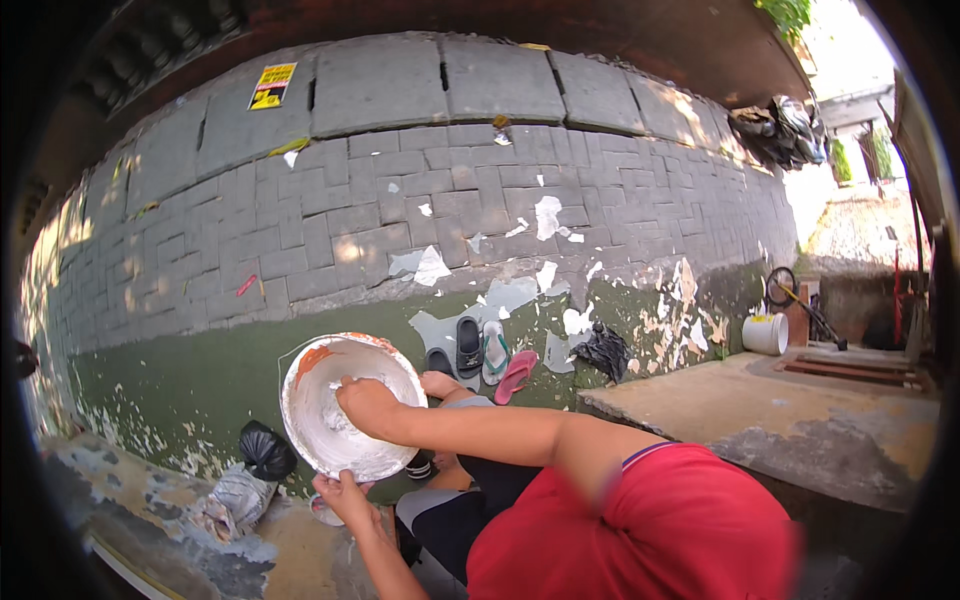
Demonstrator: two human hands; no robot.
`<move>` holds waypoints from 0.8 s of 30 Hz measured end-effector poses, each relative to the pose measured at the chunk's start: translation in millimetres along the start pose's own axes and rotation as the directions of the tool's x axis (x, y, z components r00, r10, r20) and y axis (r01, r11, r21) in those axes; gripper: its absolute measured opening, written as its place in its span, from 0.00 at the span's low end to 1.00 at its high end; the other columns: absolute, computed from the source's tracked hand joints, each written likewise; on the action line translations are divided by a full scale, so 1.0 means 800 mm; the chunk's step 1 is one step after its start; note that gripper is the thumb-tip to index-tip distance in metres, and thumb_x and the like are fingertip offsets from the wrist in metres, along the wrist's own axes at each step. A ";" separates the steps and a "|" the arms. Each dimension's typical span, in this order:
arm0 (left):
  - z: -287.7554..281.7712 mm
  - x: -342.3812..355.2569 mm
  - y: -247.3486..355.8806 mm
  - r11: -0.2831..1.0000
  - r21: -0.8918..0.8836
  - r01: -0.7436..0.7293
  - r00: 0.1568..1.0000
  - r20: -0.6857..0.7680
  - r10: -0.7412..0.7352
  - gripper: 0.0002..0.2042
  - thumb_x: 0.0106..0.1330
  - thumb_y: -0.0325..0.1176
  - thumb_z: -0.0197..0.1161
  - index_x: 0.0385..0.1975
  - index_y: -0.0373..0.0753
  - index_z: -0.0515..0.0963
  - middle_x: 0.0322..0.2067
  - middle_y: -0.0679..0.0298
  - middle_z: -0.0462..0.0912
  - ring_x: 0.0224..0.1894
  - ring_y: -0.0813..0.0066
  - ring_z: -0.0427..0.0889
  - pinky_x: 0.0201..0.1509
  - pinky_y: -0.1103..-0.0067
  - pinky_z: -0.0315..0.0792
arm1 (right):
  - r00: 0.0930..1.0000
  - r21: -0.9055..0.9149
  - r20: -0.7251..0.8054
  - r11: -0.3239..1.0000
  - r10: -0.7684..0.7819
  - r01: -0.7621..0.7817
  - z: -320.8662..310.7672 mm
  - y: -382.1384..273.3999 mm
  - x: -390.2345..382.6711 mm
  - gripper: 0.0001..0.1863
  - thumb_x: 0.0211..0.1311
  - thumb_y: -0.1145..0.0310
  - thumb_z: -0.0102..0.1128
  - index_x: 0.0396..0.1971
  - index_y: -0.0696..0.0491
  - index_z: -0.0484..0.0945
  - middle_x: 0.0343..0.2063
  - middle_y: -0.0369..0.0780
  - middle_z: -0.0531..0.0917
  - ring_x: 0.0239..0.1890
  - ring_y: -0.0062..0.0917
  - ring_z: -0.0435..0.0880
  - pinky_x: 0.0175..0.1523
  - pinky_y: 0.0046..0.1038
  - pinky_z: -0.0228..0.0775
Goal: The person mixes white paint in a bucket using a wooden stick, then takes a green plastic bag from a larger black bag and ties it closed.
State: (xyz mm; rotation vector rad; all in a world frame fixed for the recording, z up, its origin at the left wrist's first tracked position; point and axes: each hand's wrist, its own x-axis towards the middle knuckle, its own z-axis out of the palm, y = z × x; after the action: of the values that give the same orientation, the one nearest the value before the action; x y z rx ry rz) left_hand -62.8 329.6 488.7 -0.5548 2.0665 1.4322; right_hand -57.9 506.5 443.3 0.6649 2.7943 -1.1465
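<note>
Right hand (362, 403) down in white bucket (400, 375), apparently working pale residue (337, 427); can't tell grip. Left hand (347, 500) grasps bucket edge; next move seems to need bucket steady.

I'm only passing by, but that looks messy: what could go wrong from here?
The bare right hand is inside the bucket, so the white stuff might irritate the skin. If the left hand slips off the rim, the bucket could tip. A spill might then reach the sandals close by.
</note>
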 end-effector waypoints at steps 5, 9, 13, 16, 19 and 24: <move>0.027 -0.016 0.105 0.986 0.100 -0.137 0.970 0.215 0.113 0.20 0.61 0.25 0.52 0.53 0.35 0.59 0.47 0.54 0.74 0.40 0.68 0.80 0.30 0.74 0.81 | 0.958 -0.011 -0.269 0.994 0.102 -0.109 -0.093 -0.004 0.029 0.06 0.45 0.74 0.59 0.22 0.58 0.83 0.27 0.49 0.83 0.31 0.40 0.85 0.38 0.39 0.78; 0.035 0.011 0.184 0.957 0.090 -0.274 0.905 0.360 0.226 0.20 0.61 0.24 0.51 0.54 0.34 0.59 0.47 0.54 0.73 0.41 0.68 0.79 0.33 0.71 0.81 | 0.908 -0.094 -0.412 0.995 -0.075 0.040 -0.129 -0.025 0.063 0.06 0.43 0.71 0.60 0.20 0.55 0.83 0.24 0.47 0.84 0.27 0.39 0.85 0.33 0.37 0.77; 0.041 0.051 0.242 0.916 0.132 -0.379 0.806 0.533 0.257 0.21 0.61 0.24 0.51 0.54 0.33 0.59 0.48 0.52 0.71 0.43 0.65 0.78 0.35 0.69 0.81 | 0.939 -0.177 -0.297 0.976 -0.175 0.126 -0.097 -0.047 0.090 0.04 0.41 0.69 0.61 0.16 0.50 0.84 0.19 0.44 0.83 0.25 0.37 0.84 0.31 0.37 0.76; 0.031 0.098 0.280 0.941 0.160 -0.298 0.810 0.565 0.160 0.22 0.60 0.24 0.50 0.56 0.32 0.58 0.50 0.50 0.70 0.45 0.62 0.78 0.35 0.66 0.82 | 0.952 -0.263 -0.269 0.962 -0.145 0.072 -0.100 -0.064 0.108 0.04 0.41 0.69 0.61 0.16 0.49 0.85 0.18 0.43 0.83 0.25 0.37 0.85 0.32 0.37 0.76; 0.005 0.123 0.313 0.943 0.208 -0.262 0.816 0.570 0.101 0.24 0.60 0.24 0.51 0.57 0.31 0.57 0.51 0.49 0.70 0.46 0.59 0.78 0.37 0.63 0.82 | 0.954 -0.208 -0.297 0.971 0.050 -0.116 -0.124 -0.093 0.122 0.05 0.41 0.69 0.61 0.18 0.49 0.86 0.20 0.44 0.84 0.27 0.37 0.86 0.34 0.37 0.77; -0.043 0.141 0.404 0.927 0.158 -0.339 0.756 0.632 0.169 0.23 0.61 0.24 0.51 0.57 0.32 0.57 0.51 0.50 0.71 0.46 0.60 0.79 0.38 0.62 0.83 | 0.811 0.047 -0.553 0.979 0.190 -0.198 -0.138 -0.190 0.188 0.07 0.42 0.70 0.61 0.22 0.52 0.86 0.24 0.45 0.85 0.30 0.38 0.86 0.36 0.38 0.79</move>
State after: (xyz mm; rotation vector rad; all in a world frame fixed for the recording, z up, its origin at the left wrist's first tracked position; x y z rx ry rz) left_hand -355.2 406.1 653.3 0.3010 1.7814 1.2254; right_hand -243.2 540.9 592.3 1.4596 3.0627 -1.0196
